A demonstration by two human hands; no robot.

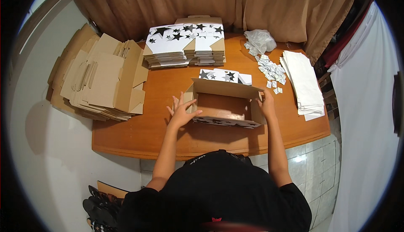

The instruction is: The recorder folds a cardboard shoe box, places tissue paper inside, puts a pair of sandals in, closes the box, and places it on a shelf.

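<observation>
An open cardboard box (227, 88), brown inside with a star-printed white outside, stands on the table in front of me. The reddish-brown wood colour shows through its middle, where a shiny patch glints. My left hand (183, 113) is at its left end, fingers spread, with the thumb and forefinger against the box's near-left corner. At the right end, my right hand (266, 102) grips the upper corner between thumb and fingers. Just behind the box lies a flat star-printed piece (219, 75), partly hidden by the back wall.
Stacked flat brown cardboard (103, 78) fills the table's left. Star-printed folded boxes (181, 38) are piled at the back. On the right are small white packets (271, 70), a clear plastic bag (260, 41) and a white paper stack (301, 78). Table's near edge (126, 151) curves before me.
</observation>
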